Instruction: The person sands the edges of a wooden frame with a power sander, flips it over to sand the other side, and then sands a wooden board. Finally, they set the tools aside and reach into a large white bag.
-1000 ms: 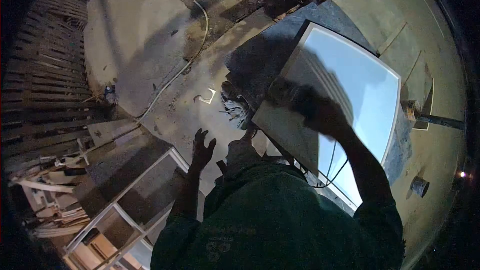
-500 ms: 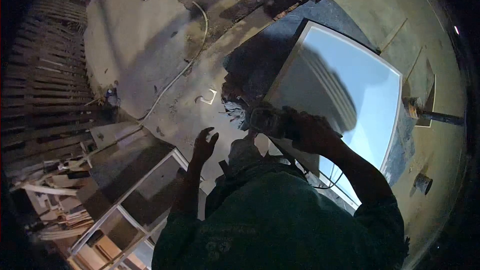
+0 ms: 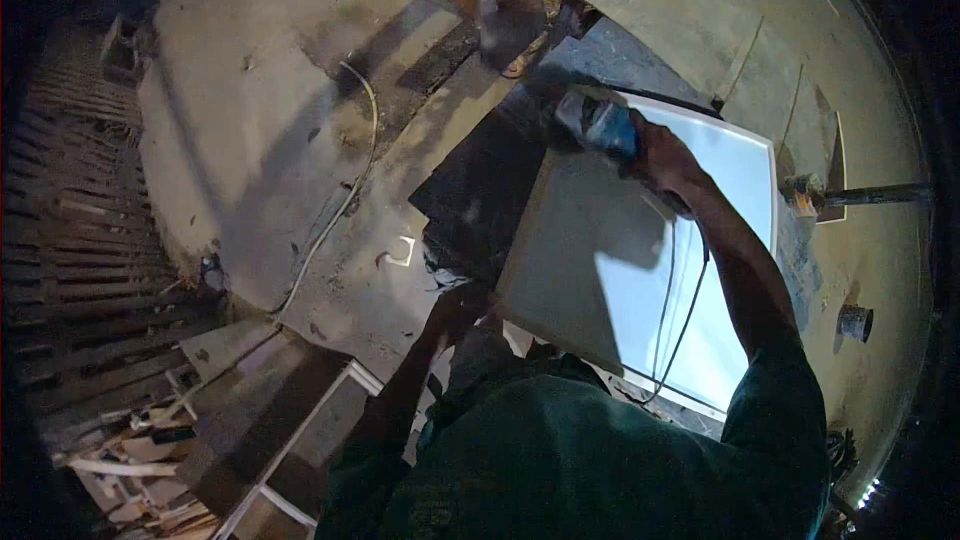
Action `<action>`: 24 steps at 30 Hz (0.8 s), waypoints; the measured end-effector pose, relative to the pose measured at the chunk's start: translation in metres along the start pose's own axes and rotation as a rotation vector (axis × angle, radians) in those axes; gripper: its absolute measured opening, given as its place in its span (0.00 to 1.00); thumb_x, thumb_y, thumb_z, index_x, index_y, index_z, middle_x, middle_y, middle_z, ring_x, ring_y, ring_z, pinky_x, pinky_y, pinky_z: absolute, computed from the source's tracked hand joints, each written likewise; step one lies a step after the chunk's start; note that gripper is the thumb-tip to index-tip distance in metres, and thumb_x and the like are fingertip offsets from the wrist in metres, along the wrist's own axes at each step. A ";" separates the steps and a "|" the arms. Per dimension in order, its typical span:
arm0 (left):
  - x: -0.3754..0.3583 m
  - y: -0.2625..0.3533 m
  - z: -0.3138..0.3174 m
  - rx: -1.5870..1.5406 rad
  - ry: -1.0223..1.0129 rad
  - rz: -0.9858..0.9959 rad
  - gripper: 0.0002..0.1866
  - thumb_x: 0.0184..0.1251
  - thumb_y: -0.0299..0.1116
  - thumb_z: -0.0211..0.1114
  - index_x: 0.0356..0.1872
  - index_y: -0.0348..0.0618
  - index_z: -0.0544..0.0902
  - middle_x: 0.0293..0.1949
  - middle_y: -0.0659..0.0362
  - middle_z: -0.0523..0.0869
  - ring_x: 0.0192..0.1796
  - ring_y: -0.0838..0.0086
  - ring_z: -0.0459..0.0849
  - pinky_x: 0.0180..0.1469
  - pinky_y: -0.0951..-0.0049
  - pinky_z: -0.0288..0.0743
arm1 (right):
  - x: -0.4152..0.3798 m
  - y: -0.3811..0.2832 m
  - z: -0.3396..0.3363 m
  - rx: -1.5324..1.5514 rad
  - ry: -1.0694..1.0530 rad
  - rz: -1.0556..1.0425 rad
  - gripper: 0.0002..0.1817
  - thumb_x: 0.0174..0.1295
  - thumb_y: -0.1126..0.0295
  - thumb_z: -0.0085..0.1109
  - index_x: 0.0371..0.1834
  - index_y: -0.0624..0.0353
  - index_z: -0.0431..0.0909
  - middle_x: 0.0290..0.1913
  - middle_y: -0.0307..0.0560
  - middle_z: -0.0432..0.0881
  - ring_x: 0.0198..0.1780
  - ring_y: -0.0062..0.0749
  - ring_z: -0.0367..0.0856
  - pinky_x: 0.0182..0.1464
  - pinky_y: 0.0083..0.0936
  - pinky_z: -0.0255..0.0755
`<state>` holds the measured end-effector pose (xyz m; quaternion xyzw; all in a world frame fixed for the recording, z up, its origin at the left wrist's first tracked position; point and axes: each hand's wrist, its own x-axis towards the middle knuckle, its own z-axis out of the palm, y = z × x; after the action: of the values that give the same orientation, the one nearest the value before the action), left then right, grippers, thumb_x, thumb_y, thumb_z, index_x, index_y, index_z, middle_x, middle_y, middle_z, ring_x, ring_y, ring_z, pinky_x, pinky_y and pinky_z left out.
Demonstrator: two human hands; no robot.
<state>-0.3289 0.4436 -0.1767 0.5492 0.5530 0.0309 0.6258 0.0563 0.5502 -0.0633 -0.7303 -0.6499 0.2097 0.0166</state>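
My right hand (image 3: 668,162) is closed around a blue corded power tool (image 3: 612,132), whose front end is blurred. The tool is over the far left corner of a flat panel (image 3: 580,260) with a pale rim, half of it brightly lit and half in shadow. From the tool, a dark cord (image 3: 690,315) runs back over the panel towards my body. My left hand (image 3: 462,308) is low at the panel's near left corner; its fingers are dark and partly hidden. Beneath the panel lies a dark sheet (image 3: 465,180).
A pale hose (image 3: 335,180) curves over the floor on the left. Wooden slats (image 3: 90,240) and a pile of wood scraps (image 3: 130,480) are further left. Near my left arm is a pale frame (image 3: 300,440). A short pipe piece (image 3: 853,323) stands on the right.
My right hand has carried the power tool forward, away from my body, to the panel's far left corner. My left hand has moved right, from open in the air to the panel's near corner.
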 end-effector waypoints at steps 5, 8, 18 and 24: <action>0.015 -0.047 0.008 0.061 0.007 0.260 0.16 0.63 0.40 0.58 0.46 0.42 0.80 0.45 0.47 0.82 0.47 0.53 0.80 0.49 0.61 0.73 | 0.043 0.025 -0.007 0.026 0.018 -0.010 0.44 0.37 0.60 0.72 0.61 0.56 0.63 0.50 0.61 0.78 0.53 0.51 0.77 0.57 0.39 0.71; 0.013 -0.036 0.002 0.110 -0.048 0.257 0.16 0.64 0.37 0.57 0.50 0.42 0.78 0.47 0.48 0.82 0.49 0.54 0.80 0.51 0.61 0.73 | 0.021 0.006 -0.014 0.122 -0.046 0.009 0.39 0.37 0.61 0.72 0.57 0.58 0.68 0.49 0.59 0.79 0.52 0.51 0.78 0.56 0.39 0.71; 0.004 -0.004 -0.012 0.234 -0.104 0.309 0.14 0.66 0.33 0.59 0.50 0.42 0.79 0.48 0.50 0.83 0.52 0.61 0.80 0.53 0.62 0.72 | -0.061 -0.038 0.023 0.026 -0.245 -0.173 0.43 0.42 0.56 0.68 0.63 0.57 0.62 0.44 0.60 0.80 0.44 0.52 0.80 0.46 0.44 0.76; 0.011 -0.007 -0.013 0.242 -0.051 0.254 0.13 0.63 0.38 0.61 0.42 0.41 0.82 0.43 0.50 0.84 0.49 0.60 0.82 0.50 0.64 0.74 | -0.003 -0.003 -0.017 0.193 -0.089 -0.006 0.46 0.40 0.62 0.71 0.65 0.61 0.59 0.43 0.60 0.81 0.43 0.53 0.81 0.47 0.40 0.76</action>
<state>-0.3383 0.4568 -0.1867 0.6865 0.4628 0.0293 0.5601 0.0585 0.5521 -0.0456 -0.7131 -0.6291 0.3036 0.0586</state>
